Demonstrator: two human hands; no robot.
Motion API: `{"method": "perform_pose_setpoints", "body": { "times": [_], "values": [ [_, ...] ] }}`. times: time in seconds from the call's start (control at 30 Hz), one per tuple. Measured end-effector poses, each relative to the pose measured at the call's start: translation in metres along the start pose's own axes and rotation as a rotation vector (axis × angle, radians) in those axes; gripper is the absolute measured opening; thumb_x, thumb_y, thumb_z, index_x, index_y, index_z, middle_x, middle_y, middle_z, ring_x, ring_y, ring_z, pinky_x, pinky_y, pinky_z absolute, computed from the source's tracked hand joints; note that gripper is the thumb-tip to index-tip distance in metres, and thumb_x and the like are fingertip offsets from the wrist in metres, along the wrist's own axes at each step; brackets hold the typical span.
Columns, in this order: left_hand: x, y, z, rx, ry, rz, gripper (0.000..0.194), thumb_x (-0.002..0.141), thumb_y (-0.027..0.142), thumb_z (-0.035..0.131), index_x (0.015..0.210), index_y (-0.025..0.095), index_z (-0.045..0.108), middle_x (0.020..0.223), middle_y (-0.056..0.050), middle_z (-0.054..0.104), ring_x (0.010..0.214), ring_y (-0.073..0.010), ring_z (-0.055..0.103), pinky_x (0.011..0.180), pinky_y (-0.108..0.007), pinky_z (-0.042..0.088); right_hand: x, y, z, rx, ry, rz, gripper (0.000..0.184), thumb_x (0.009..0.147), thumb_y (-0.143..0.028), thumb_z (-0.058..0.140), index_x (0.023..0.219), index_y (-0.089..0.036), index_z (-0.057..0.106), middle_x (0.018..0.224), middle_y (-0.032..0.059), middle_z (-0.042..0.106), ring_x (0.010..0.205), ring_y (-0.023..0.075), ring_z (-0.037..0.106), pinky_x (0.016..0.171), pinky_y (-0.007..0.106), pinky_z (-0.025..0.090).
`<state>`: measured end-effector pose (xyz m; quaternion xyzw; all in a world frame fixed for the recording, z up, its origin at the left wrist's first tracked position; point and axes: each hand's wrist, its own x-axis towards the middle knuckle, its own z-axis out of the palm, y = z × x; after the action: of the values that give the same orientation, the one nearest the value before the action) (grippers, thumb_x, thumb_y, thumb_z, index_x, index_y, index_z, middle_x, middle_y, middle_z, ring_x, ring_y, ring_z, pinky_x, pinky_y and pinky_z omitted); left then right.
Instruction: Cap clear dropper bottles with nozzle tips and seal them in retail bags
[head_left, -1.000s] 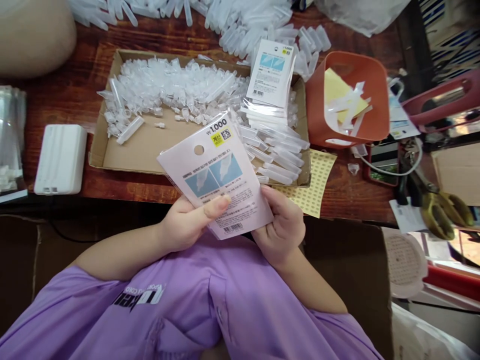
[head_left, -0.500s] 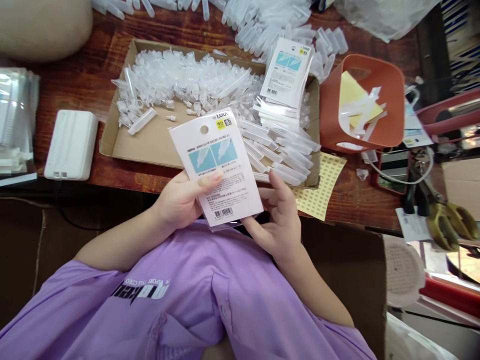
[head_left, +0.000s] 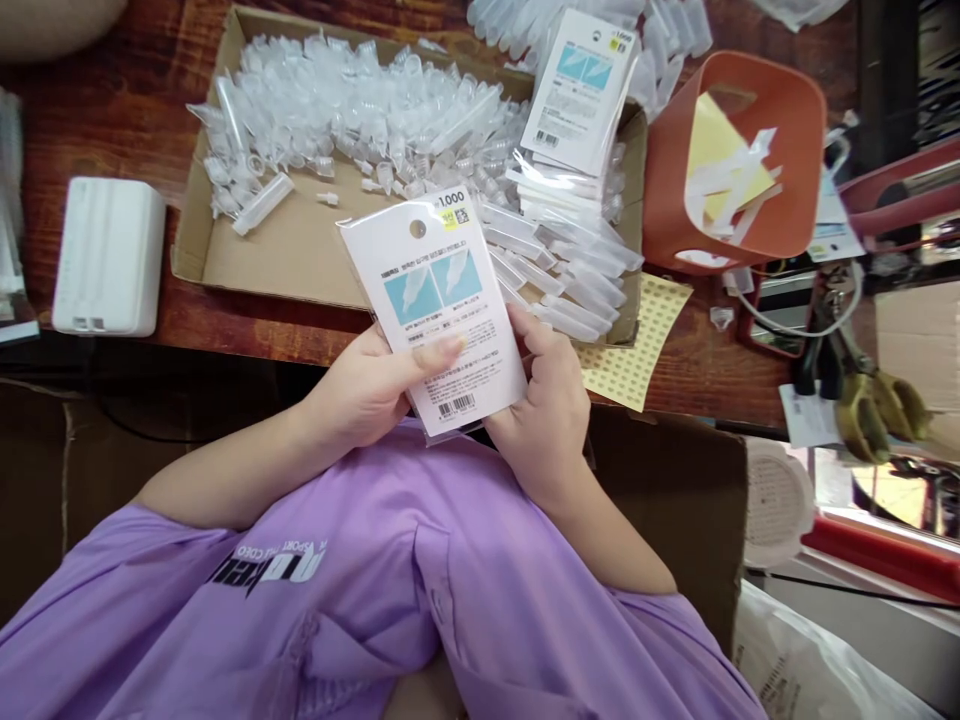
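Both hands hold one packaged product card (head_left: 437,305) above the near edge of the wooden table (head_left: 127,110), close to the person's chest. The left hand (head_left: 367,390) grips the card from its left side, with the thumb pressed flat across the printed face, just under the two blue pictures. The right hand (head_left: 544,405) is closed on the lower right edge of the card, its fingers curled around that edge. The card is tilted a little, its top with the hang hole pointing away from the person, and the barcode is at the bottom near the purple shirt (head_left: 375,600).

Behind the card lies a shallow cardboard tray (head_left: 285,255). Its far part is full of small clear plastic caps and tubes (head_left: 345,110), while the near left part of its floor is bare. In the right part of the tray there is a stack of finished packages (head_left: 559,270), and one more card (head_left: 579,90) leans on top. An orange basket (head_left: 731,180) stands just beside the right wall of the tray, and a yellow sticker sheet (head_left: 637,345) lies near the right hand. A white box (head_left: 109,255) sits well apart on the left, with bare table between it and the tray.
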<state>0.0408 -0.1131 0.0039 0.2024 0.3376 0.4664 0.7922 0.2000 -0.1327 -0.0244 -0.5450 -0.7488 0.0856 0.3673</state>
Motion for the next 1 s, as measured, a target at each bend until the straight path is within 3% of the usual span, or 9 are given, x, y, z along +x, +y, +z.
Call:
{"method": "perform_pose_setpoints", "body": {
  "times": [0.13,0.3,0.47,0.7,0.83,0.93,1.0],
  "values": [
    [0.000,-0.005,-0.002,0.081,-0.038,-0.019,0.027,0.071,0.014,0.083,0.097,0.020,0.077,0.109,-0.005,0.077,0.115,-0.0293,0.067,0.105,-0.044,0.052,-0.001,0.002,0.005,0.002,0.028,0.037,0.052,0.090,-0.034,0.063,0.138,-0.026,0.044,0.124,0.0115,0.064,0.107,0.0261,0.066,0.079,0.038,0.061],
    [0.002,-0.008,-0.004,0.068,-0.027,-0.039,0.027,0.072,0.016,0.083,0.098,0.021,0.077,0.112,-0.006,0.076,0.116,-0.0303,0.067,0.105,-0.047,0.052,-0.003,0.007,0.010,0.011,0.023,0.019,0.061,0.090,-0.035,0.061,0.145,-0.027,0.035,0.125,0.0134,0.063,0.101,0.0266,0.068,0.070,0.037,0.061],
    [0.004,-0.008,-0.004,0.067,-0.018,-0.086,0.026,0.072,0.017,0.082,0.097,0.019,0.077,0.114,-0.008,0.075,0.117,-0.0299,0.066,0.105,-0.044,0.051,-0.001,0.006,0.009,0.017,-0.025,0.049,0.056,0.093,-0.037,0.055,0.144,-0.029,0.035,0.135,0.0114,0.058,0.114,0.0283,0.064,0.079,0.039,0.061],
    [0.000,-0.012,-0.013,0.110,0.057,-0.272,0.043,0.071,0.015,0.083,0.111,0.024,0.069,0.119,-0.005,0.073,0.105,-0.0230,0.071,0.078,-0.028,0.061,-0.002,0.015,0.018,0.032,-0.045,0.132,0.061,0.088,-0.035,0.059,0.143,-0.024,0.036,0.130,0.0146,0.061,0.106,0.0277,0.066,0.077,0.041,0.061],
    [0.001,-0.011,-0.020,0.122,0.126,-0.273,0.040,0.073,0.015,0.081,0.111,0.021,0.068,0.118,-0.008,0.073,0.093,-0.0193,0.073,0.071,-0.026,0.062,-0.003,0.023,0.017,0.247,-0.231,0.257,0.066,0.085,-0.033,0.062,0.144,-0.021,0.034,0.128,0.0141,0.061,0.091,0.0210,0.068,0.071,0.035,0.060],
    [0.002,-0.008,-0.027,0.138,0.165,-0.235,0.040,0.073,0.016,0.081,0.111,0.020,0.068,0.117,-0.009,0.073,0.088,-0.0196,0.074,0.068,-0.026,0.061,-0.006,0.028,0.010,0.565,-0.402,0.345,0.064,0.089,-0.034,0.060,0.145,-0.026,0.032,0.120,0.0082,0.063,0.071,0.0124,0.064,0.059,0.027,0.057],
    [0.002,-0.005,-0.032,0.160,0.175,-0.243,0.042,0.071,0.016,0.082,0.111,0.019,0.069,0.118,-0.010,0.073,0.090,-0.0212,0.075,0.066,-0.025,0.061,-0.009,0.030,0.006,0.681,-0.450,0.381,0.060,0.089,-0.035,0.062,0.143,-0.028,0.037,0.112,0.0047,0.065,0.061,0.0098,0.059,0.055,0.026,0.055]
  ]
}}
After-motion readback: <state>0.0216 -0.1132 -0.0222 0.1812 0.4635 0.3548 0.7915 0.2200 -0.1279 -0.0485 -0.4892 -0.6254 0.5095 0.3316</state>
